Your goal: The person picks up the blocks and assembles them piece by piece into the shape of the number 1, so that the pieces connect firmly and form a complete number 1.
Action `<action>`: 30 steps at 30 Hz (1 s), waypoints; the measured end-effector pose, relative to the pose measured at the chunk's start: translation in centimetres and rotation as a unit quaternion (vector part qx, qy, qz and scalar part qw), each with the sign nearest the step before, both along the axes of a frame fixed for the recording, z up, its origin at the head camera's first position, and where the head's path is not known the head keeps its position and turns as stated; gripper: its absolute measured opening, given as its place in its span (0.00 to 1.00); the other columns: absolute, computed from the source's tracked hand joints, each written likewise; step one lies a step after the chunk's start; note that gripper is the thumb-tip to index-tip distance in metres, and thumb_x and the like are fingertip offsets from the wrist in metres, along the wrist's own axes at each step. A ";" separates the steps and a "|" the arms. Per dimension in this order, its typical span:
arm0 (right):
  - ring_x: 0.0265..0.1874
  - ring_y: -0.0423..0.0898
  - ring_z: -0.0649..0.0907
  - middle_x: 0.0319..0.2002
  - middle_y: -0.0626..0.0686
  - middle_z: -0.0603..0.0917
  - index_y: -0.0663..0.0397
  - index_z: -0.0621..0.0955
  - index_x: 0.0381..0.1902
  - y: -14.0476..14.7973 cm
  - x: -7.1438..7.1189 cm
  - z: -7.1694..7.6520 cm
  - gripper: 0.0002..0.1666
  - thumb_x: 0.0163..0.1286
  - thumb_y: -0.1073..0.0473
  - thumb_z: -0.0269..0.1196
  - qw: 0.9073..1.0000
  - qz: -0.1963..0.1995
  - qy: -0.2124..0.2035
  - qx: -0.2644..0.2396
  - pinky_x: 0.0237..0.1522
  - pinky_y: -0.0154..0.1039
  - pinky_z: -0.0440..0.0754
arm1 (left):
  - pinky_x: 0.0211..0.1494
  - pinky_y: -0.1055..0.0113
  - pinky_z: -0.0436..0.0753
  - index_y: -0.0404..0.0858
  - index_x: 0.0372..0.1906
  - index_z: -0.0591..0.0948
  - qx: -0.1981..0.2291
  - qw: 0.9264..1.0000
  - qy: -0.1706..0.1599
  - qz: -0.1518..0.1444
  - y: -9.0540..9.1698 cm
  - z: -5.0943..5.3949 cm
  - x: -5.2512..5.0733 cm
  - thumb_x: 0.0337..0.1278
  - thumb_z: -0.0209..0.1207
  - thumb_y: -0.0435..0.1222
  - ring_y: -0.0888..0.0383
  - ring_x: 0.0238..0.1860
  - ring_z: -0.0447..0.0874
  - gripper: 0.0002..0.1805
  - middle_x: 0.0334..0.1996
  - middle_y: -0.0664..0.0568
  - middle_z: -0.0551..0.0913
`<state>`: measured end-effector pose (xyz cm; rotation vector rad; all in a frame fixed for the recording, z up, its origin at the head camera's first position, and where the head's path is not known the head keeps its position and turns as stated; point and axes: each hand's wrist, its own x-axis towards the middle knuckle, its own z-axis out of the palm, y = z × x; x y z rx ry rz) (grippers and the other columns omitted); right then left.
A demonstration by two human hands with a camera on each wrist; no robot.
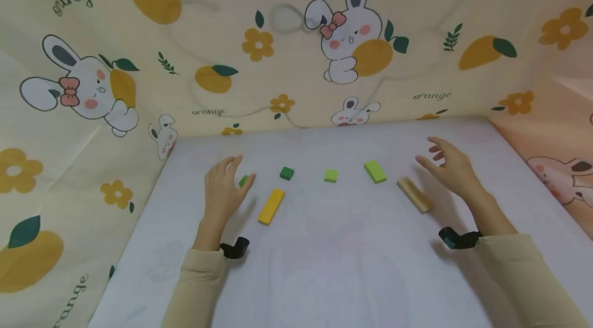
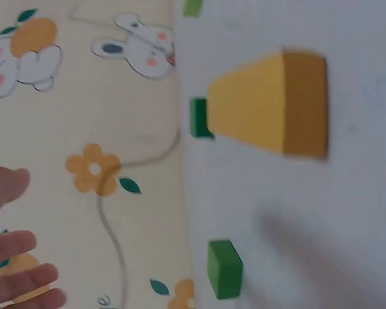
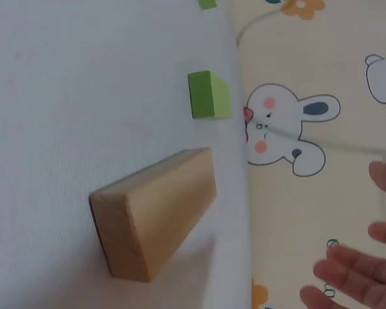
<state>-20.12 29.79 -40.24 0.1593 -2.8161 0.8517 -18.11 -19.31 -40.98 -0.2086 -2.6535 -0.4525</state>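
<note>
My left hand hovers over the left of the white table, fingers loosely extended and holding nothing. Partly hidden behind its thumb lies a small green block. To its right is a long yellow-orange block, with a dark green block behind it. My right hand hangs above the table's right side, fingers spread and holding nothing. Closest to it lies a natural wood block. A light green oblong block sits left of that, and a small light green block rests near the middle.
A cream cloth printed with rabbits, oranges and flowers stands behind and at both sides of the white table. A black wrist strap mount is on the left wrist, and another mount is on the right.
</note>
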 end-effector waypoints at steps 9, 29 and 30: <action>0.33 0.29 0.75 0.39 0.60 0.83 0.60 0.74 0.60 0.0 -0.5 -0.9 0.29 0.66 0.52 0.64 0.997 0.050 -0.028 -0.049 0.33 0.25 0.71 | 0.54 0.48 0.80 0.35 0.55 0.80 0.124 0.988 -0.040 -0.080 0.3 -0.2 2.0 0.57 0.64 0.41 0.44 0.50 0.81 0.22 0.51 0.40 0.82; 0.33 0.37 0.71 0.34 0.48 0.74 0.58 0.74 0.62 -1.8 -4.6 -4.4 0.32 0.62 0.53 0.68 0.967 0.143 -0.178 -0.116 0.36 0.30 0.70 | 0.44 0.68 0.78 0.34 0.59 0.77 0.239 0.940 -0.239 -0.055 0.3 -3.9 4.0 0.49 0.69 0.37 0.50 0.43 0.80 0.29 0.45 0.40 0.83; 0.33 0.37 0.71 0.33 0.48 0.74 0.59 0.74 0.62 -1.9 -4.8 -4.6 0.33 0.61 0.54 0.68 0.964 0.147 -0.184 -0.122 0.36 0.30 0.70 | 0.43 0.70 0.78 0.33 0.58 0.77 0.237 0.939 -0.244 -0.052 0.4 -4.0 4.1 0.48 0.70 0.37 0.51 0.42 0.80 0.30 0.44 0.41 0.83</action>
